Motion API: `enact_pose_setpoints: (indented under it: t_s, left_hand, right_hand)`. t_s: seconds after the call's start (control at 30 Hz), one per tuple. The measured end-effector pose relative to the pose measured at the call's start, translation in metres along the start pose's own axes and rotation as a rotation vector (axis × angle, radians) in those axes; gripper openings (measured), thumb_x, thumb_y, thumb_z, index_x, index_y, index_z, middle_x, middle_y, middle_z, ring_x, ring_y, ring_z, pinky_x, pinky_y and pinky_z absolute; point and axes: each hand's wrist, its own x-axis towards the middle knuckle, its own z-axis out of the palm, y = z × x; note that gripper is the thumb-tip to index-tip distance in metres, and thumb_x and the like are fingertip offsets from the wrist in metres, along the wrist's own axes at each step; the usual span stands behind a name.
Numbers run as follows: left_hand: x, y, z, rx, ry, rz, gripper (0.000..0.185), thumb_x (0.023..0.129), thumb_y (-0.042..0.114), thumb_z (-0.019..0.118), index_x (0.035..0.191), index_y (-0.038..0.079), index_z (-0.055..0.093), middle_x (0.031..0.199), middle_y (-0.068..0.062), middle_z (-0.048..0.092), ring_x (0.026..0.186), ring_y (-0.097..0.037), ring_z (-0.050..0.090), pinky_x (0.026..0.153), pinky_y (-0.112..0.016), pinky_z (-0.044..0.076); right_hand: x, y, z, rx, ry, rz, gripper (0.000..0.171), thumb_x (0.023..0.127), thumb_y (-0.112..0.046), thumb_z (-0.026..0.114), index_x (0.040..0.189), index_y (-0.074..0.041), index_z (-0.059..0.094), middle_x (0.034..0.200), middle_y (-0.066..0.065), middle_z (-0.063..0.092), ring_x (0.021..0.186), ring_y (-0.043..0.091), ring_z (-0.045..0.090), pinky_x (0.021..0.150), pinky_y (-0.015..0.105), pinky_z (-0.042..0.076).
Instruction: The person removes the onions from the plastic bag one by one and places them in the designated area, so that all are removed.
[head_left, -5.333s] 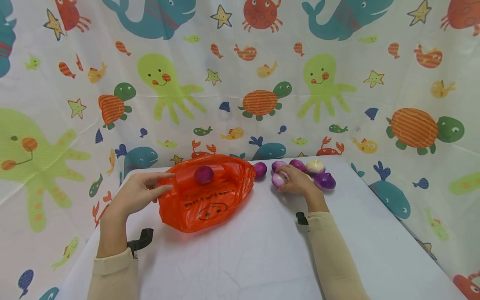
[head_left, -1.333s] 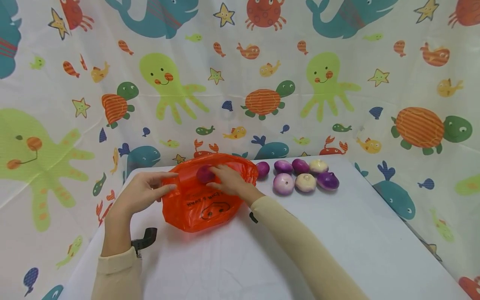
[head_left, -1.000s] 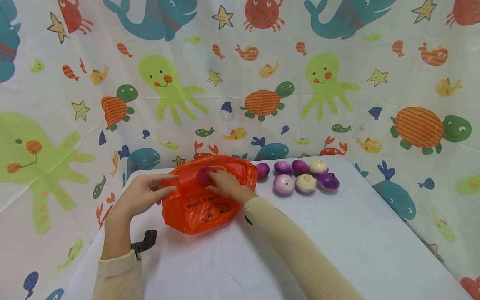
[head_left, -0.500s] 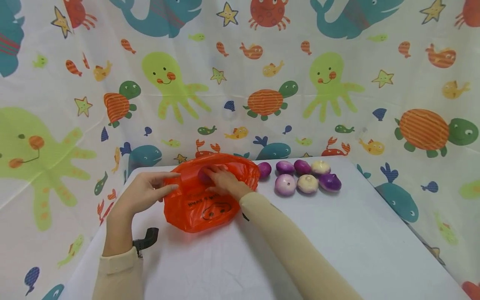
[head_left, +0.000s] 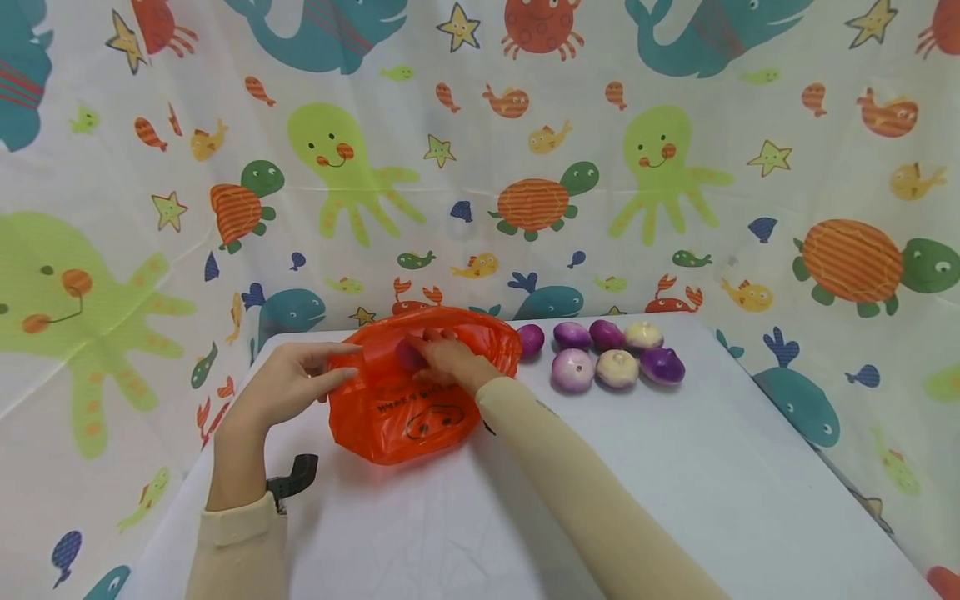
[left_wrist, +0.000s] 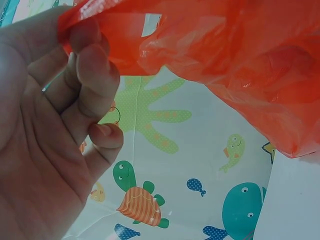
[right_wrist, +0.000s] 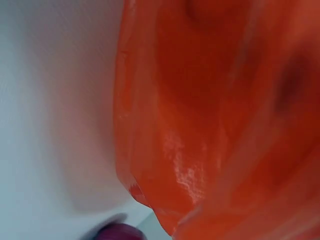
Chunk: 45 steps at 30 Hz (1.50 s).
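In the head view, a red plastic bag point(head_left: 390, 425) with black print lies spread on the white table, its mouth facing up and right. My left hand point(head_left: 288, 383) pinches the bag's left edge; in the left wrist view its fingers point(left_wrist: 95, 75) curl at the red film. A purple onion point(head_left: 408, 356) sits within the bag's opening. My right hand point(head_left: 450, 360) reaches in from the right, fingers over the onion and thumb below it, gripping it. In the right wrist view the red bag point(right_wrist: 190, 130) fills most of the picture and hides the hand.
Right of the bag stands a purple onion point(head_left: 530, 340). Beyond it several more onions sit in two rows, among them a pale purple one point(head_left: 572, 371), a cream one point(head_left: 617, 368) and a dark purple one point(head_left: 662, 367). A printed curtain point(head_left: 480, 150) hangs behind the table.
My right hand has gone from the onions on the right to the one in the bag, and its fingers have closed further over it. My left hand keeps its place at the bag's edge.
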Motion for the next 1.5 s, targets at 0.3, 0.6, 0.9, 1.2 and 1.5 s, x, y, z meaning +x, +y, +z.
enact_pose_setpoints:
  t_s: [0.3, 0.6, 0.9, 1.2, 1.5]
  left_hand:
    - [0.002, 0.0, 0.001, 0.008, -0.001, 0.002, 0.045, 0.098, 0.043, 0.072, 0.137, 0.02, 0.07, 0.083, -0.003, 0.07, 0.078, -0.025, 0.066, 0.07, -0.039, 0.06]
    - [0.002, 0.002, 0.002, -0.004, -0.003, -0.004, 0.045, 0.098, 0.042, 0.072, 0.137, 0.02, 0.07, 0.085, -0.004, 0.071, 0.08, -0.025, 0.066, 0.07, -0.033, 0.059]
    - [0.002, 0.004, 0.002, 0.002, -0.001, -0.004, 0.045, 0.098, 0.043, 0.072, 0.137, 0.02, 0.07, 0.085, -0.004, 0.071, 0.08, -0.025, 0.066, 0.07, -0.033, 0.059]
    - [0.002, 0.003, 0.003, -0.014, -0.011, -0.014, 0.045, 0.098, 0.044, 0.072, 0.137, 0.021, 0.07, 0.092, -0.004, 0.074, 0.082, -0.025, 0.067, 0.071, -0.033, 0.06]
    - [0.001, 0.003, 0.002, -0.029, -0.017, -0.008, 0.043, 0.098, 0.041, 0.072, 0.136, 0.021, 0.07, 0.09, -0.004, 0.074, 0.079, -0.025, 0.067, 0.068, -0.033, 0.059]
  right_hand:
    - [-0.001, -0.001, 0.0, 0.031, 0.005, -0.032, 0.049, 0.098, -0.041, 0.071, 0.137, -0.023, 0.046, 0.128, 0.0, 0.06, 0.113, 0.02, 0.06, 0.104, 0.039, 0.055]
    - [-0.008, 0.005, 0.001, 0.087, -0.01, -0.062, 0.061, 0.097, -0.037, 0.073, 0.15, -0.024, 0.045, 0.139, -0.001, 0.056, 0.124, 0.019, 0.055, 0.11, 0.038, 0.051]
    - [-0.019, 0.009, -0.005, 0.212, 0.04, -0.135, 0.07, 0.092, -0.032, 0.08, 0.153, -0.022, 0.048, 0.152, 0.0, 0.049, 0.139, 0.022, 0.043, 0.116, 0.041, 0.045]
    - [-0.035, 0.008, -0.013, 0.258, 0.094, -0.182, 0.068, 0.092, -0.033, 0.08, 0.152, -0.023, 0.05, 0.156, 0.001, 0.045, 0.145, 0.027, 0.034, 0.114, 0.048, 0.046]
    - [-0.056, 0.019, -0.026, 0.238, 0.193, -0.246, 0.065, 0.091, -0.035, 0.082, 0.148, -0.026, 0.053, 0.15, 0.0, 0.049, 0.139, 0.023, 0.039, 0.11, 0.043, 0.05]
